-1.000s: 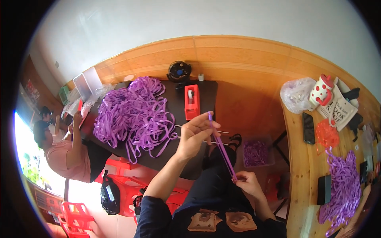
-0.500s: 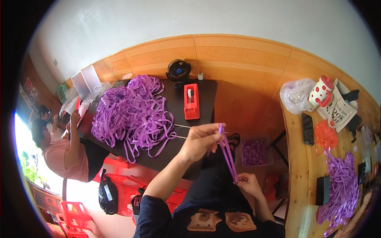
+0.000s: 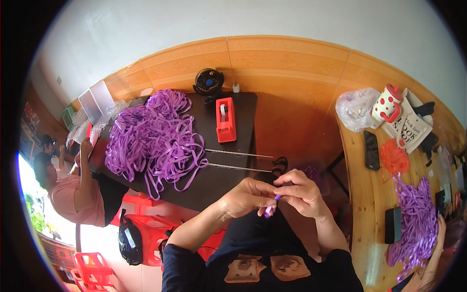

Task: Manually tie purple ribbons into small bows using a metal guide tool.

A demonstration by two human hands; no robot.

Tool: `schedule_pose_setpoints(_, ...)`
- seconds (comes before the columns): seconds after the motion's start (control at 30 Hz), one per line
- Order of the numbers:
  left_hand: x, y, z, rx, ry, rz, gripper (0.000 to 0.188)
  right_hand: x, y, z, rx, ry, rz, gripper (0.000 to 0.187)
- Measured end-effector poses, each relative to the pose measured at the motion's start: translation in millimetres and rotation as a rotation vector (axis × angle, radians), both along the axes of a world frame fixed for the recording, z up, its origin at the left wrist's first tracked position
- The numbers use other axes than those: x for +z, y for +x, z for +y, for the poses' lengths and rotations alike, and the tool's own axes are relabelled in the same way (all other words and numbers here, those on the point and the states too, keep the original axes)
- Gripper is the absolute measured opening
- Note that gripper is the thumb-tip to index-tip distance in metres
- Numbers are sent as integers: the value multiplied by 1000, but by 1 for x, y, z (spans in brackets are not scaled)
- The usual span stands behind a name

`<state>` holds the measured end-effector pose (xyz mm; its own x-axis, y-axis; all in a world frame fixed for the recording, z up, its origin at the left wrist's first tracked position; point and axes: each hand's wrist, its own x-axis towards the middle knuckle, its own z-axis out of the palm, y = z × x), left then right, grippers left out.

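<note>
Close in front of my body, my left hand (image 3: pixel 247 198) and my right hand (image 3: pixel 301 193) meet at the fingertips. Both pinch a short piece of purple ribbon (image 3: pixel 268 211); a small part of it pokes out below the left fingers, and the rest is hidden by them. A large tangled heap of purple ribbon (image 3: pixel 151 136) covers much of the dark table (image 3: pixel 204 182) to my left. Two thin metal rods (image 3: pixel 241 153) stick out past that table's right edge, just beyond my hands.
A red tape dispenser (image 3: pixel 226 126) and a black fan (image 3: pixel 209 82) stand on the dark table. The wooden table (image 3: pixel 365 219) at right bears a phone (image 3: pixel 371 151), a dotted cup (image 3: pixel 387 108) and more purple ribbon (image 3: pixel 418 224), with another person's arm (image 3: pixel 433 258) beside it. Co-workers sit at left.
My right hand has risen to meet my left, which has come down slightly. The ribbon, earlier stretched long between them, is now gathered at the fingertips. The view has shifted a little.
</note>
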<state>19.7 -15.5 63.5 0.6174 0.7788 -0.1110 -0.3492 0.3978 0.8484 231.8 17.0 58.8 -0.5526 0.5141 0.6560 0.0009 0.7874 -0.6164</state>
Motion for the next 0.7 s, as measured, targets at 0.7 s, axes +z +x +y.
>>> schedule_pose_setpoints(0.7, -13, -14, -1, -264, -193, -78, 23, 18, -6, -10, 89, 144, -59, 17)
